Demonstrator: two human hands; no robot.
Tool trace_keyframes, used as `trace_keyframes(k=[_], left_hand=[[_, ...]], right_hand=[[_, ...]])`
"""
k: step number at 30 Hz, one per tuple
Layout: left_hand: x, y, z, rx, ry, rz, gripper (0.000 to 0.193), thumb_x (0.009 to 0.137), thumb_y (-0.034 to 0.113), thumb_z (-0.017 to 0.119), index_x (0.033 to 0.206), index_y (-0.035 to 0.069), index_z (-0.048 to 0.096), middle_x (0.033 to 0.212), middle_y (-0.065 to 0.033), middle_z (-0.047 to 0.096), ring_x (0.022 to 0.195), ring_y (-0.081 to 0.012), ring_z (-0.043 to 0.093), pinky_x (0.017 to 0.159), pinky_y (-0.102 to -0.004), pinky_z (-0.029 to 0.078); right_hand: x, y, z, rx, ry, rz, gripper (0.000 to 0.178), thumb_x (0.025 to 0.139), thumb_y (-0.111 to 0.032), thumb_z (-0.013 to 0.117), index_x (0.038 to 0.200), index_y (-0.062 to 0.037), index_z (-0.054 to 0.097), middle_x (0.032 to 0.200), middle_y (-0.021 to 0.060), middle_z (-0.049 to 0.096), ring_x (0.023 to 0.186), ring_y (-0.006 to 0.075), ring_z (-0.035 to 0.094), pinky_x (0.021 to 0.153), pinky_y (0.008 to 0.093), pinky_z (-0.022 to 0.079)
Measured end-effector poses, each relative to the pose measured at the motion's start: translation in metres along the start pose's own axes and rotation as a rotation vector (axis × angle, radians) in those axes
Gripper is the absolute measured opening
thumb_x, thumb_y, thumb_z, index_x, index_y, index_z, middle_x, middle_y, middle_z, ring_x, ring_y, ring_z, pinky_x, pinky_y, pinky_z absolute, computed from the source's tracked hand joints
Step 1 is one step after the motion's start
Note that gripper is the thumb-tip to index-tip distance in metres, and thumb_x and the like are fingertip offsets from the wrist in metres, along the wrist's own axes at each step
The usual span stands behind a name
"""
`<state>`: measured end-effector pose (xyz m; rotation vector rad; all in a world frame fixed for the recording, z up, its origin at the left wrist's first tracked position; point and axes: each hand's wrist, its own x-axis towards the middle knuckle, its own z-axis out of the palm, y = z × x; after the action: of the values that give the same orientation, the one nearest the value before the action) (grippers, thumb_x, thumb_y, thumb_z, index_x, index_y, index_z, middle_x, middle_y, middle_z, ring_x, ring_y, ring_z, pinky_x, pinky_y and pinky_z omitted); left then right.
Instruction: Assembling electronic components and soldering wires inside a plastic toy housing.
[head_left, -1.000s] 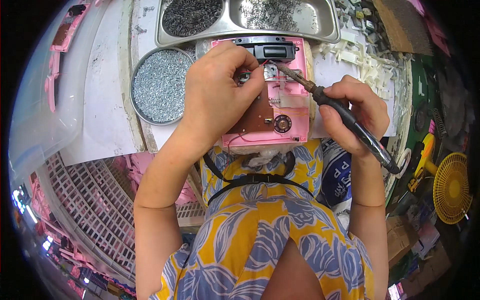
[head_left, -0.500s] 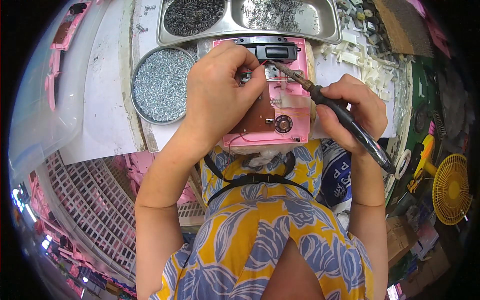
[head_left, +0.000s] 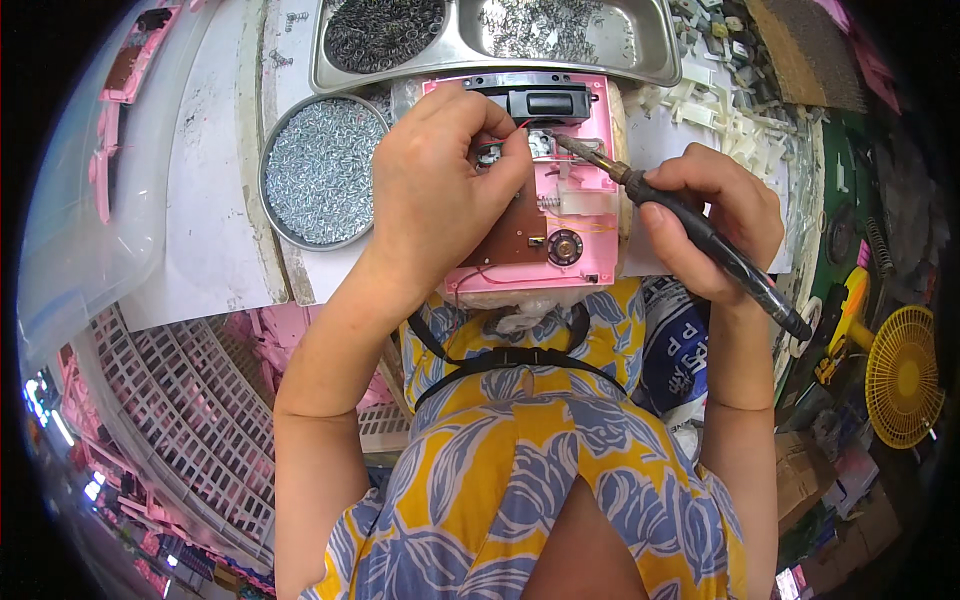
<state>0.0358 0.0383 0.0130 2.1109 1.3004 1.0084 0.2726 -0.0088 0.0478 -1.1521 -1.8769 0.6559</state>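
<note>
A pink plastic housing [head_left: 603,258] lies in front of me with a brown circuit board [head_left: 507,238], a small round speaker [head_left: 565,247] and a black part [head_left: 556,103] along its far end. My left hand [head_left: 445,170] is over its left side, thumb and forefinger pinched on a thin red wire [head_left: 523,124]. In my right hand [head_left: 715,222] is a soldering iron [head_left: 705,233], held by its black handle like a pen. Its tip points left, over the metal piece below the black part. Whether the tip touches anything is too small to tell.
A round tin of small screws [head_left: 322,172] stands left of the housing. Beyond it sits a metal tray [head_left: 465,62] of springs and small metal parts. White plastic pieces [head_left: 735,130] are heaped at the right, a yellow fan [head_left: 903,377] further out. A grey plastic basket [head_left: 185,400] is at the lower left.
My right hand and the soldering iron have shifted slightly right and toward me, drawing the tip away from the wire's end. My left hand stays nearly in place.
</note>
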Motion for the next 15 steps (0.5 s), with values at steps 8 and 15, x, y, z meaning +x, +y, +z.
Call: trace_keyframes(k=[8,15], left_hand=[[-0.0019,-0.0031,0.0022,-0.036,0.028,0.016,0.009,0.079,0.005,0.076,0.079,0.002,0.067,0.07,-0.0033,0.058,0.055,-0.0107,0.047,0.051,-0.026,0.037],[-0.0022,-0.0041,0.0031,-0.033,0.036,0.019,0.009,0.08,0.004,0.076,0.079,0.002,0.067,0.07,-0.0029,0.059,0.056,-0.0099,0.049,0.051,-0.0252,0.038]], right_hand=[[0.0046,0.0035,0.0024,-0.024,-0.03,-0.041,0.018,0.076,-0.007,0.077,0.092,-0.0032,0.071,0.073,0.0051,0.067,0.056,0.0123,0.061,0.052,0.0241,0.046],[0.006,0.0074,0.0052,-0.019,-0.002,-0.072,0.02,0.076,-0.008,0.079,0.093,-0.0033,0.07,0.074,0.0061,0.067,0.058,0.0139,0.062,0.052,0.025,0.047]])
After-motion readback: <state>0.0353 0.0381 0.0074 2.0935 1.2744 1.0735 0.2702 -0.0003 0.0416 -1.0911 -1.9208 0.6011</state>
